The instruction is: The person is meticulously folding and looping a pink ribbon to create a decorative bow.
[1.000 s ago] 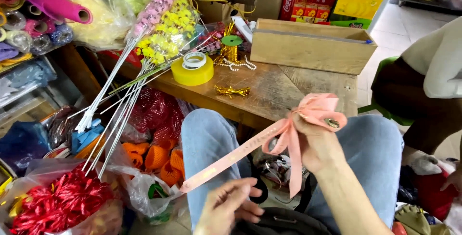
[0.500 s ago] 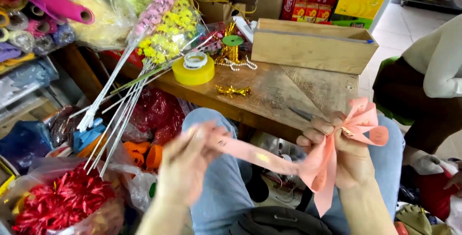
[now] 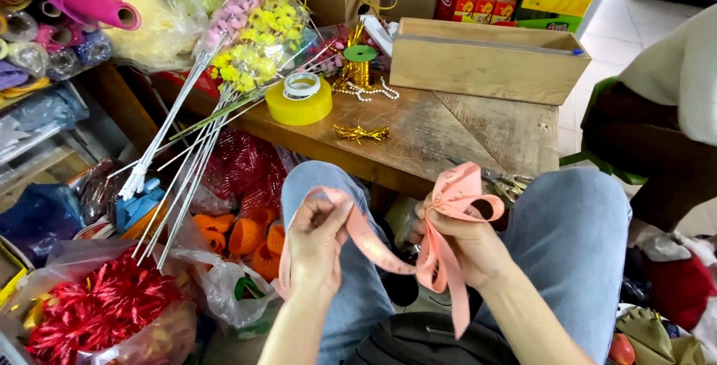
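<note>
A pink ribbon (image 3: 377, 245) runs between both my hands above my lap. My right hand (image 3: 467, 242) pinches a bunch of folded ribbon loops (image 3: 463, 189), with tails hanging below it. My left hand (image 3: 317, 242) grips the ribbon's free length, which drapes down behind that hand. My knees in blue jeans (image 3: 567, 253) are under the hands.
A wooden table (image 3: 433, 137) holds a yellow tape roll (image 3: 300, 100), a gold bow (image 3: 361, 133), a green ribbon spool (image 3: 360, 62), a long wooden box (image 3: 485, 59) and scissors (image 3: 508, 182). Artificial flower stems (image 3: 224, 73) lean at left. Red ribbon bag (image 3: 101, 309) lower left. A seated person (image 3: 665, 111) at right.
My right hand with the loops has moved left and lower, toward my lap. My left hand rose from below and now holds the ribbon close to the right hand.
</note>
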